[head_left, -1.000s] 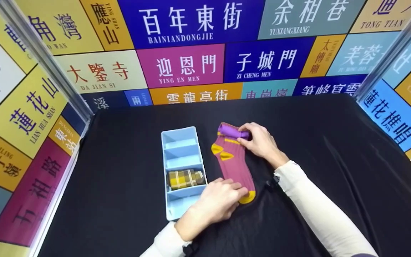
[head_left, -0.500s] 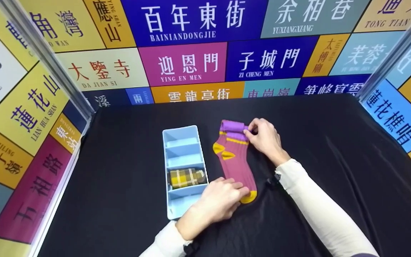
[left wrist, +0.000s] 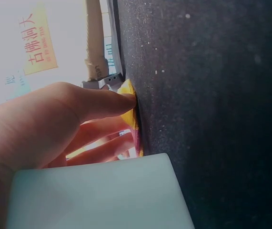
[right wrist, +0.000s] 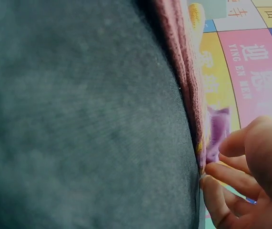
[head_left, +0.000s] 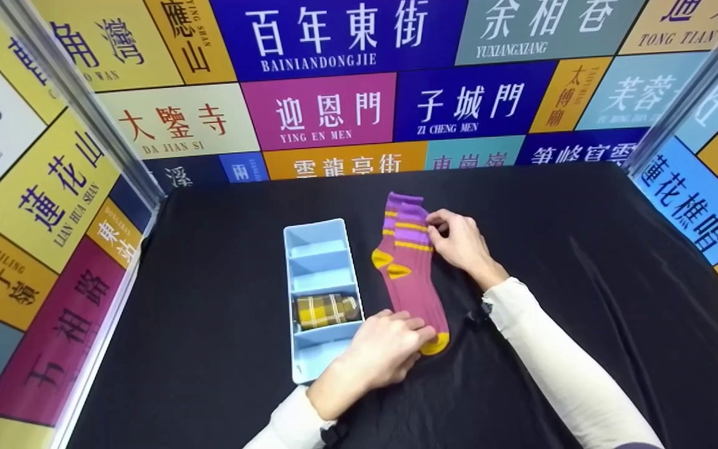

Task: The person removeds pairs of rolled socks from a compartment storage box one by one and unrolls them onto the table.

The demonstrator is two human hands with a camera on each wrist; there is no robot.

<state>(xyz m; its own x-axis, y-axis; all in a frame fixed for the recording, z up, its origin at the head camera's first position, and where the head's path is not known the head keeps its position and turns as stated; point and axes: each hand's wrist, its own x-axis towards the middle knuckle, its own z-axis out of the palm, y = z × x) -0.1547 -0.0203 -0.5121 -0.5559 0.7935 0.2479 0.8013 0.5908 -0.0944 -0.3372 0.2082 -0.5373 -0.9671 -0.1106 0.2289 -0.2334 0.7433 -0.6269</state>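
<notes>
A pair of mauve socks [head_left: 418, 290] with yellow heels and toes lies flat on the black cloth, one overlapping the other. Their purple cuffs with yellow stripes extend away from me. My left hand [head_left: 390, 349] presses on the toe end with its fingertips; in the left wrist view its thumb touches the yellow toe [left wrist: 128, 110]. At the right edge of the cuff, my right hand [head_left: 462, 240] pinches the fabric between thumb and fingers. The right wrist view shows the purple cuff [right wrist: 217, 131] slightly raised at the thumb.
Left of the socks stands a light blue organizer box [head_left: 288, 293] with several compartments. One compartment holds a rolled yellow-and-brown plaid sock [head_left: 325, 310]. Panels with printed characters [head_left: 328, 112] enclose the back and sides of the black-covered table [head_left: 222, 280].
The rolled purple cuff has been unrolled away from me, so the socks now lie longer. My right hand has shifted slightly right along the cuff. The left hand stays on the toes.
</notes>
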